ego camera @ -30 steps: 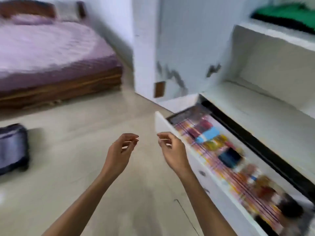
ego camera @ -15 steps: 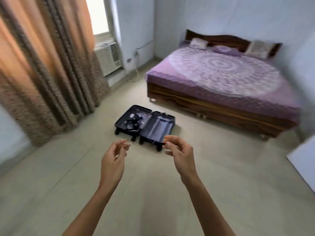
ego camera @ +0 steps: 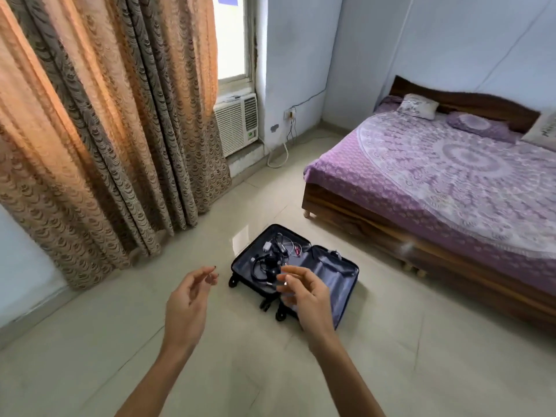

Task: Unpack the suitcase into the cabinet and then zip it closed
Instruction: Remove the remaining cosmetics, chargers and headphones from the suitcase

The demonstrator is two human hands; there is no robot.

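Note:
A small dark suitcase [ego camera: 337, 275] lies open flat on the tiled floor in the middle of the room. Its left half holds a tangle of black cables, a white charger and earphones [ego camera: 272, 257]; its right half shows only lining. My left hand [ego camera: 188, 305] is raised in front of me, left of the suitcase, fingers loosely curled and holding nothing. My right hand [ego camera: 304, 296] hovers in the air in front of the suitcase, covering part of it, fingers relaxed and empty. The cabinet is out of view.
A bed with a purple patterned cover [ego camera: 451, 182] stands at the right on a wooden frame. Long orange-brown curtains [ego camera: 105, 130] hang at the left. A window air conditioner [ego camera: 237, 121] sits at the back wall with a cable on the floor.
My view has swung from the cabinet and its open drawer round to the room. The suitcase now sits closer and more central. Both hands stay raised and empty.

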